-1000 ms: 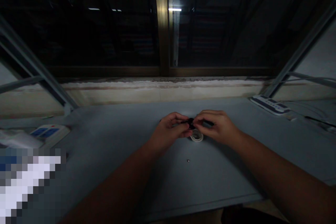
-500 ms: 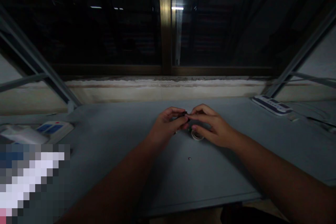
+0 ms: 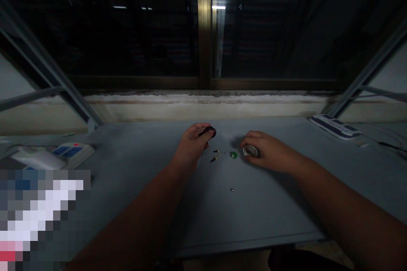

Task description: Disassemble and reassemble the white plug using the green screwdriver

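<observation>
My left hand [image 3: 192, 144] is closed on a small dark rounded part [image 3: 210, 131], whose exact kind I cannot make out. To the right, my right hand [image 3: 265, 150] has its fingers and thumb around a whitish ring-shaped roll [image 3: 251, 150] with an open middle. Between the hands lie a small green circuit board piece [image 3: 233, 155] and a couple of small slim parts with dark ends, one of them a longer piece [image 3: 216, 158]. A tiny shiny metal bit [image 3: 232, 189] rests nearer to me on the grey table [image 3: 254, 211].
A white-and-dark power strip [image 3: 335, 127] lies at the back right with cables beside it. Another power strip [image 3: 74, 154] and a white object [image 3: 40, 159] are at the left. Metal frame bars rise on both sides, before a dark window. The lower left corner is blurred out.
My hands have moved apart. The left one keeps the dark part, while the right has moved right and taken hold of the whitish roll. The small parts on the table now show.
</observation>
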Available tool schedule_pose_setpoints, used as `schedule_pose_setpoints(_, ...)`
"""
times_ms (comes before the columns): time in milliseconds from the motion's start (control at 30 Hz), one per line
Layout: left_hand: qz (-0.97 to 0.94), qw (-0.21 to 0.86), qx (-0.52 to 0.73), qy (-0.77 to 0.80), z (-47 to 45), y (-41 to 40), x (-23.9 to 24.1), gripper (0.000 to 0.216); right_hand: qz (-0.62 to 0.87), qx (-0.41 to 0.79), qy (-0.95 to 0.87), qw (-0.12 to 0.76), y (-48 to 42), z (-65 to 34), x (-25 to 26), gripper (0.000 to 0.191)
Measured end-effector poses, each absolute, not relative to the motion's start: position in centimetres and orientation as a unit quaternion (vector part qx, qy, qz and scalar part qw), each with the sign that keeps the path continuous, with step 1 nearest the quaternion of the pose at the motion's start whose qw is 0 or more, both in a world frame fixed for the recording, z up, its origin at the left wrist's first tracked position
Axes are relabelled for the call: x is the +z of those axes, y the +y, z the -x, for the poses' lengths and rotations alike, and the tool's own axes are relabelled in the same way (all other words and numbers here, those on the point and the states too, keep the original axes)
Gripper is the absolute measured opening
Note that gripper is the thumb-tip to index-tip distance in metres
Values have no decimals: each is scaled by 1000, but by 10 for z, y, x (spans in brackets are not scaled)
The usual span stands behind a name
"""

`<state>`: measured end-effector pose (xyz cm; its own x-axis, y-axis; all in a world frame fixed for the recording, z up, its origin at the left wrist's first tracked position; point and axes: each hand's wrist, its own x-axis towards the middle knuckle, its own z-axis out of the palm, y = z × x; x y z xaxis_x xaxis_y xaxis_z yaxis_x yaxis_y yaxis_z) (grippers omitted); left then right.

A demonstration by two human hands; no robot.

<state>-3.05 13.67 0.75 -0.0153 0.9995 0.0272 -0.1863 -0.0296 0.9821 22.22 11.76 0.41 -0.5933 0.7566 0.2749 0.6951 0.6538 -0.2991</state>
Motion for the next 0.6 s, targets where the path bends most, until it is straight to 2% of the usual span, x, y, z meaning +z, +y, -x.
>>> schedule_pose_setpoints(200, -428, 574, 572, 400, 28, 139, 4, 31, 409, 39, -892, 189, 120, -215, 0, 42)
schedule_pose_setpoints(433, -431, 592, 576, 364, 27, 136, 3, 27, 353, 73, -899, 251, 117, -196, -3, 21)
schedule_pose_setpoints(600, -447, 617, 545, 352, 27, 134, 1, 36, 338, 148, -845, 386, 119, -203, -2, 17)
